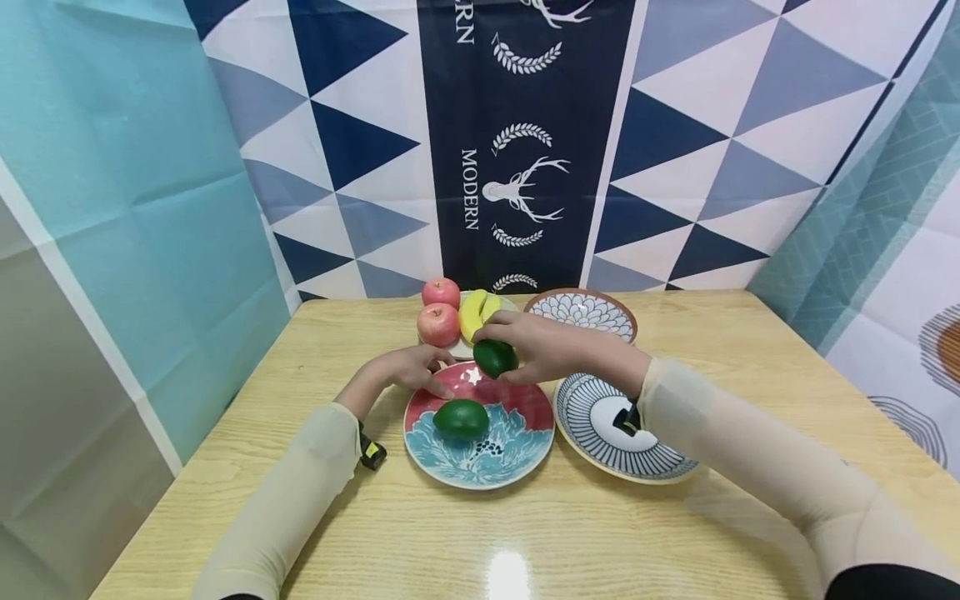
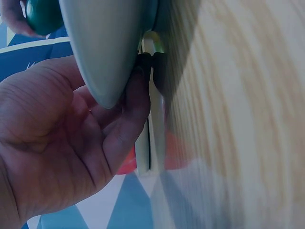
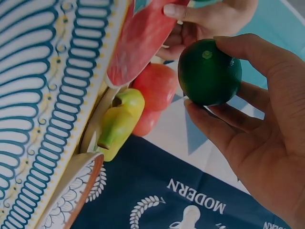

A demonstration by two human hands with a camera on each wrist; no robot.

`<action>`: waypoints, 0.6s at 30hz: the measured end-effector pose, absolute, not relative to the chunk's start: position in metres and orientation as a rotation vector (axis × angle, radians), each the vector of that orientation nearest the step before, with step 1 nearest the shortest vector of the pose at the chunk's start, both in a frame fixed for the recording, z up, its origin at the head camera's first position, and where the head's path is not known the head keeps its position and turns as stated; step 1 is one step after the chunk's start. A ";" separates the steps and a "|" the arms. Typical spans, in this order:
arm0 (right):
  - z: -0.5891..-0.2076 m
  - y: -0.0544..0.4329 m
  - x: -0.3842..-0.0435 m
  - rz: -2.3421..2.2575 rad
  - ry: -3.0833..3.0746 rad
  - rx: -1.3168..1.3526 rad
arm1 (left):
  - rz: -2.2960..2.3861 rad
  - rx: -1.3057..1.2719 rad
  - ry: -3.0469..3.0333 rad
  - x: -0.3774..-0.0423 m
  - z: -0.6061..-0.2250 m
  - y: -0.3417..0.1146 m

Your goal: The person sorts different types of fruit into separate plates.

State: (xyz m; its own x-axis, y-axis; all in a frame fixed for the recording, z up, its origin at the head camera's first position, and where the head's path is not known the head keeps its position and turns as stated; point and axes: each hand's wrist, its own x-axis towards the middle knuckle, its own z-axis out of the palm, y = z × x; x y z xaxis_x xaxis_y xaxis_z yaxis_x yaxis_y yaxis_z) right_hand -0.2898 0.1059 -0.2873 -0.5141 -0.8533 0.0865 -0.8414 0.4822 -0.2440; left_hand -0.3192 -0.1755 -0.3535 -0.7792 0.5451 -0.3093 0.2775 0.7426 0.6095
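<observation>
My left hand (image 1: 412,367) pinches the far left rim of a red and blue flower-patterned plate (image 1: 527,408), thumb on top. In the left wrist view, the fingers curl under the rim of the plate (image 2: 106,43). One dark green avocado (image 1: 461,419) lies on the plate, left of its middle. My right hand (image 1: 546,342) holds a second avocado (image 1: 492,358) over the plate's far right part. The right wrist view shows this avocado (image 3: 209,71) between thumb and fingertips, its pale stem end facing the camera.
Behind the flower plate, a pale plate (image 1: 464,352) bears apples (image 1: 438,324) and bananas (image 1: 472,314). A blue-and-white striped plate (image 1: 588,425) sits to the right, under my right forearm. Behind it stands a brown-rimmed bowl (image 1: 581,309). A patterned cloth (image 1: 367,133) hangs along the table's back edge.
</observation>
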 end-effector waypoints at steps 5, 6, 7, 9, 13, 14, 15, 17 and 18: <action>-0.287 0.111 -0.277 -0.414 2.627 -1.552 | 0.751 0.607 2.471 -0.318 -0.352 -0.175; -0.286 0.112 -0.274 -0.415 2.623 -1.552 | 0.751 0.604 2.472 -0.318 -0.352 -0.175; -0.287 0.113 -0.272 -0.416 2.620 -1.551 | 0.751 0.602 2.472 -0.318 -0.352 -0.174; -0.287 0.115 -0.268 -0.417 2.608 -1.564 | 0.751 0.599 2.472 -0.317 -0.352 -0.174; -0.286 0.116 -0.258 -0.424 2.569 -1.613 | 0.746 0.582 2.475 -0.316 -0.352 -0.174; -0.286 0.116 -0.255 -0.428 2.557 -1.625 | 0.745 0.580 2.477 -0.316 -0.351 -0.174; -0.286 0.116 -0.253 -0.423 2.551 -1.639 | 0.741 0.580 2.479 -0.317 -0.351 -0.174; -0.287 0.117 -0.248 -0.415 2.544 -1.663 | 0.742 0.581 2.478 -0.316 -0.351 -0.174; -0.288 0.117 -0.246 -0.409 2.541 -1.674 | 0.742 0.585 2.477 -0.316 -0.351 -0.173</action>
State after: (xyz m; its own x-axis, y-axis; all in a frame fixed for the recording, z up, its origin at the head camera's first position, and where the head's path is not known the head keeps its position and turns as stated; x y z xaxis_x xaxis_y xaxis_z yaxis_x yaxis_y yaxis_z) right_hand -0.2456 0.1168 -0.2876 -0.4035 -0.9109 0.0862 -0.8919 0.3706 -0.2591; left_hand -0.3163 -0.1733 -0.3514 -0.7904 0.5198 -0.3240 0.2559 0.7608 0.5964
